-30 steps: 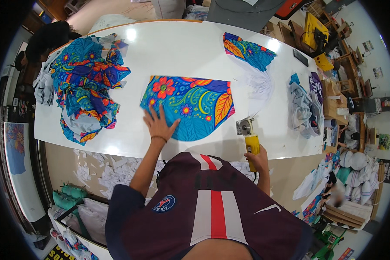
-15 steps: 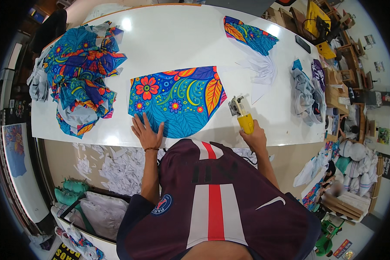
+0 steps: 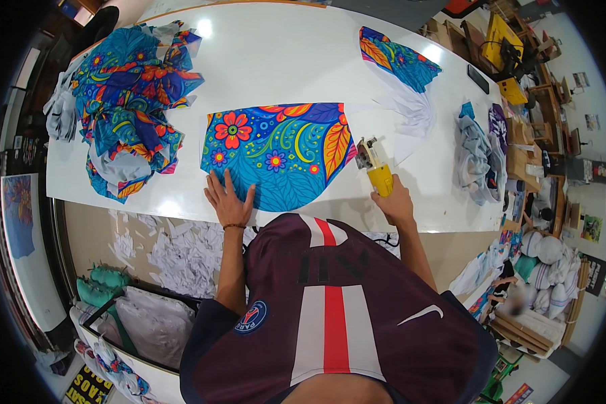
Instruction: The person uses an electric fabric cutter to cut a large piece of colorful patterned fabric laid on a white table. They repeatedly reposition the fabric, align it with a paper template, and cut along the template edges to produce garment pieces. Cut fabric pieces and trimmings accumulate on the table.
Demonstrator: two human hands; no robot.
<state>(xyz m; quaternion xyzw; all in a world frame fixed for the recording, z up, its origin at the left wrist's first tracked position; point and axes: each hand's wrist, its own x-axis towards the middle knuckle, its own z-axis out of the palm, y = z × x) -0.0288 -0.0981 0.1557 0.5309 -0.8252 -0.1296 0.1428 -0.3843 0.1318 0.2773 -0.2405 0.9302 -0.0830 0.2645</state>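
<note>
A floral-printed fabric piece (image 3: pixel 293 151), mostly blue with orange and red flowers and a rounded near edge, lies flat on the white table. My left hand (image 3: pixel 229 202) rests on its near left part, fingers spread and pressing lightly. In my right hand (image 3: pixel 396 203) is a yellow handheld electric fabric cutter (image 3: pixel 380 179), gripped by its body. Its metal head stands beside the fabric's right corner, with a small gap seeming to remain. Part of my right hand's grip is hidden behind the tool.
A heap of printed pieces (image 3: pixel 131 87) lies at left. Another printed piece (image 3: pixel 397 57) and white scraps (image 3: pixel 414 111) lie far right, near a phone (image 3: pixel 478 79). Grey cloth (image 3: pixel 476 158) is bunched at the right end. White offcuts (image 3: pixel 182 252) cover the floor below.
My right hand has brought the fabric cutter a little leftward and away from me, nearer the fabric's right corner. My left hand stays on the fabric. The view has shifted slightly.
</note>
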